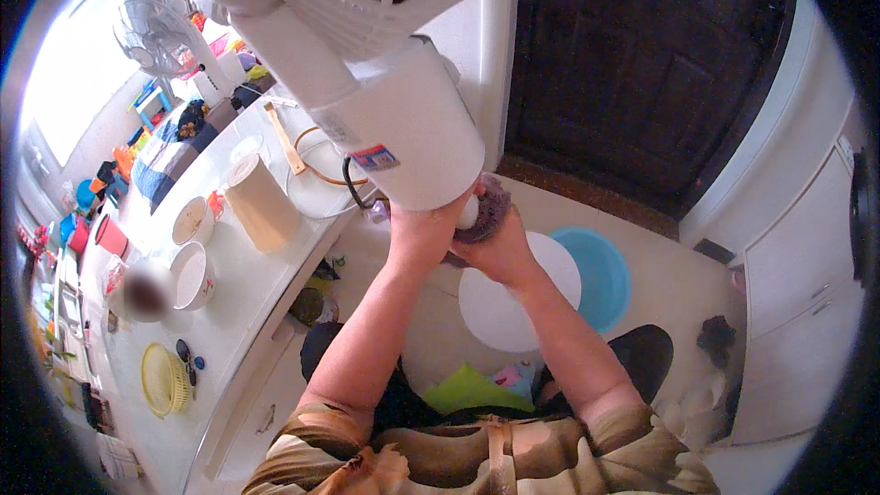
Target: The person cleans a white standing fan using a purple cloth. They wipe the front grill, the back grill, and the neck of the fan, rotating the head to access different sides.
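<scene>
A white electric fan [412, 124] is held up in front of me, its grille at the top and its base turned towards me. My left hand [430, 220] is at the lower end of the base, its fingers mostly hidden behind it; I cannot tell how firmly it grips. In my right hand [502, 247] is a purplish-grey cloth [491, 213], pressed around a small white rounded part just below the base. A black cord [352, 185] curves beside the base on the left.
Left, a counter [234, 337] holds bowls [192, 275], a tan cylinder [261, 203], a brush [285, 141] and a yellow basket [165, 381]. Below my right forearm are a white round surface [481, 309] and a blue basin [605, 282]. A dark door [646, 75] stands ahead, cabinets [797, 275] right.
</scene>
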A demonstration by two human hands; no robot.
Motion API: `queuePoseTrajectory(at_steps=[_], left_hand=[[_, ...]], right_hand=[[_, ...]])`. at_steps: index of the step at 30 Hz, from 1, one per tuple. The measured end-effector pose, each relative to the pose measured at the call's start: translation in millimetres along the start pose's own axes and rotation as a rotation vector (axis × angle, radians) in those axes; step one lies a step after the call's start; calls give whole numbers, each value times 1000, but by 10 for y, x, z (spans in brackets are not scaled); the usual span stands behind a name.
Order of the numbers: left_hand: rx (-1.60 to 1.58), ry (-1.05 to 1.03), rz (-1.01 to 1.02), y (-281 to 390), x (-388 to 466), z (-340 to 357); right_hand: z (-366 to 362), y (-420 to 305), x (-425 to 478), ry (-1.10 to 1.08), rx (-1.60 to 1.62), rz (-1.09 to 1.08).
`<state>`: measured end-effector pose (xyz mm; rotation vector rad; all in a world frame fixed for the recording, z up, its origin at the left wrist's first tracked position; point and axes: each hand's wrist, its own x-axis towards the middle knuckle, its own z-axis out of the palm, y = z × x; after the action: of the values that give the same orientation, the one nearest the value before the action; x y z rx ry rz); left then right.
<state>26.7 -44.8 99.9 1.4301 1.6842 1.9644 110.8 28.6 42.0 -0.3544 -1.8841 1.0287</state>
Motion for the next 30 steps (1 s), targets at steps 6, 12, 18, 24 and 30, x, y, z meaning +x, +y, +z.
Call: queuePoseTrajectory(at_steps=[6,12,18,24,30], left_hand=[[-224,7,-119,102,30,-88],[-323,20,-252,-34,-5,-152],[-227,-205,-193,-74,91,-310],[-181,-228,-115,-242,102,-414],[-121,208,-154,72,-75,-142]], right_hand=[[9,251,-298,-114,132,133],[57,493,-470,-261,248,325],[99,-180,97,-245,331,204],[188,-368,233,-242,211,155],[340,-262,255,-52,-114,-94]])
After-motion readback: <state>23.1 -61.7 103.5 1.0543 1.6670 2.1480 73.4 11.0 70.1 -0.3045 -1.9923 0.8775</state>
